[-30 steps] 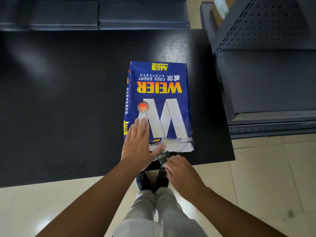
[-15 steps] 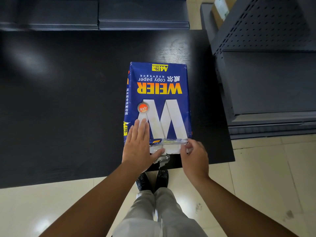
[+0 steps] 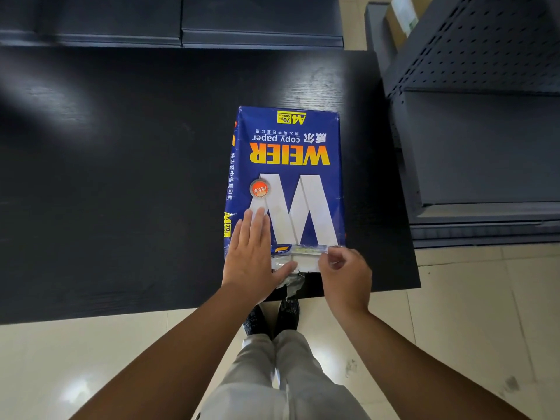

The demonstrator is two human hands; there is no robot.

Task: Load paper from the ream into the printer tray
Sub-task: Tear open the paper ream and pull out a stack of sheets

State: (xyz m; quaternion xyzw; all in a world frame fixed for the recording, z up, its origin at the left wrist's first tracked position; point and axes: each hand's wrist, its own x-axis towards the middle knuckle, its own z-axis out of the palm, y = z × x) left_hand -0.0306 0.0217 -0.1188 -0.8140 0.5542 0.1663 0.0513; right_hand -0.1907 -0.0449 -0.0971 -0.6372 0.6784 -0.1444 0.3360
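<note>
Ream point(image 3: 285, 177) lay flat on the black table point(image 3: 121, 177), near its front edge. Left hand point(image 3: 251, 256) rested open, palm down, on the wrapper's near-left corner, grasping nothing. Right hand point(image 3: 345, 274) pinched the torn wrapper edge at the near-right corner; its fingertips were curled under, contact partly hidden. White sheets showed between the hands. No printer tray could be made out.

Ream point(image 3: 286, 177) lies flat on table point(image 3: 121, 177), right of table centre, its near end close to the table's near edge. Left hand point(image 3: 253, 253) flat on the ream's near left corner. Right hand point(image 3: 345, 274) at the ream's near right end, touching it. Shelving unit point(image 3: 485, 147) stands right of the table. Shoes point(image 3: 271, 318) on floor point(image 3: 454, 313), near side of the table edge, below the ream.
</note>
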